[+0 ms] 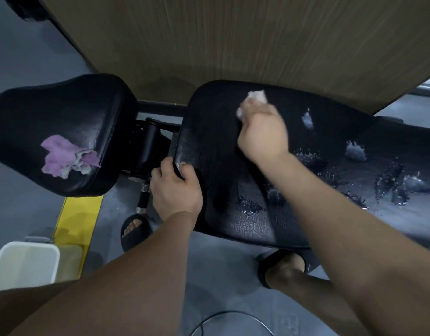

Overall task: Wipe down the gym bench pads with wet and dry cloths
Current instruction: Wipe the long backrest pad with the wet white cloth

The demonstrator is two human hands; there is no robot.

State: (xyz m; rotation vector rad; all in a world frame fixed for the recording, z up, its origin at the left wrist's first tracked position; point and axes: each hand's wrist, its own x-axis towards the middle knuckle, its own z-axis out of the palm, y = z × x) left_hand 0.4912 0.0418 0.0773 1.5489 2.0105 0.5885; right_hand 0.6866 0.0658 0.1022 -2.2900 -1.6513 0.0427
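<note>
Cloth (257, 96), white, half hidden in gripping right hand (263, 134); left hand (176, 190) clutches pad (221, 166) edge.

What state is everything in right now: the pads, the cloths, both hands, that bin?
Long pad: wet, puddles toward its right end.
Seat pad: shiny, no puddles showing.
Purple cloth: crumpled, lying loose on seat pad.
White cloth: bunched, pressed on long pad.
Right hand: grips white cloth.
Left hand: grips long pad's edge.
Bin: open, contents unclear.
</note>
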